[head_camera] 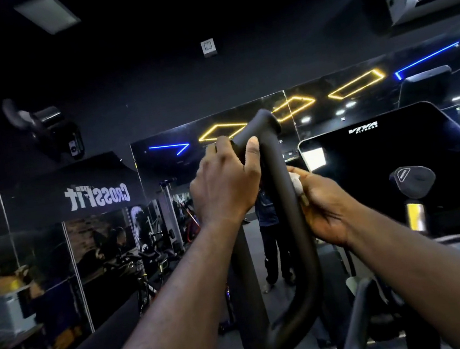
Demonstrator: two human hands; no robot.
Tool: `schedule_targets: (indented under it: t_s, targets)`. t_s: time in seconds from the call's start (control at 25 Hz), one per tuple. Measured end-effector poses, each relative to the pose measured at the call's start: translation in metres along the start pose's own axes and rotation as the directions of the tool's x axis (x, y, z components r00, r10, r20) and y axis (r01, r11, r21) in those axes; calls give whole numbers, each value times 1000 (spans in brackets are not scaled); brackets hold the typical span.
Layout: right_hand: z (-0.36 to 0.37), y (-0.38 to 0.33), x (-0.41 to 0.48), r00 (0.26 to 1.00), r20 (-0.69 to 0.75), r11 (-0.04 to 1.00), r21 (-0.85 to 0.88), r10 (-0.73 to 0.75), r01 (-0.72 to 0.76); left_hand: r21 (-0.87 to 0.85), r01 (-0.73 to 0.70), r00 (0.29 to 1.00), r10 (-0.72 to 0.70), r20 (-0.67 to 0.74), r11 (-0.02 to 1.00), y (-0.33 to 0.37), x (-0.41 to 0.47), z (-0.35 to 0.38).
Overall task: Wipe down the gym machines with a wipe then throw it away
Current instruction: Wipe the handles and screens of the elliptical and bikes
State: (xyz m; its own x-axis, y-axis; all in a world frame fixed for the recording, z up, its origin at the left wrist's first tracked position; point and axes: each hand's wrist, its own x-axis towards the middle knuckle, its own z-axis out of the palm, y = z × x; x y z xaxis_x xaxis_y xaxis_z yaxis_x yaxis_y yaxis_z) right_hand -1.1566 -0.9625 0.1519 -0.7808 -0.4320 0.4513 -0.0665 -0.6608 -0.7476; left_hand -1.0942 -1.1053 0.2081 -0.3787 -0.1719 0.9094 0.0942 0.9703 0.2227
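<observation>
A single head-worn wide-angle camera is looking forward and slightly upward, sitting close to the black machine handle (280, 196) filling the frame's centre, and is facing a mirrored wall (98, 237) across the middle, with dark ceiling filling the upper half.

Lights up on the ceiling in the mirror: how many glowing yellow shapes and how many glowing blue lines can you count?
Yellow diamond outlines: 3
Blue angled lines: 2
Total: 5
The small white spot lights are not counted.
</observation>
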Motion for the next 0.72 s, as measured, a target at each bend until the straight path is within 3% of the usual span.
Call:
schedule_targets:
  t_s: [0.08,0.2,0.32,0.44,0.56,0.72]
  targets:
    - [-10,16,-24,998,38,998,5,55,-56,56,-116,993,117,-16,992,0,-1,4]
    - [-21,34,-48,995,8,985,-144,95,-93,63,-266,963,267,-21,962,-3,-2,8]
    - [-12,17,-26,996,-87,984,-178,-26,10,114,-267,964,267,20,957,-6,-9,10]
    - [9,0,-11,986,-88,967,-225,-143,120,246,-271,963,263,65,931,-5,-22,13]
    - [3,28,-35,989,-73,976,-182,-132,117,281,-289,956,259,141,915,-10,-40,14]
    - [-25,98,-84,961,-227,975,-189,-157,114,307,-329,940,278,197,893,-15,-65,14]
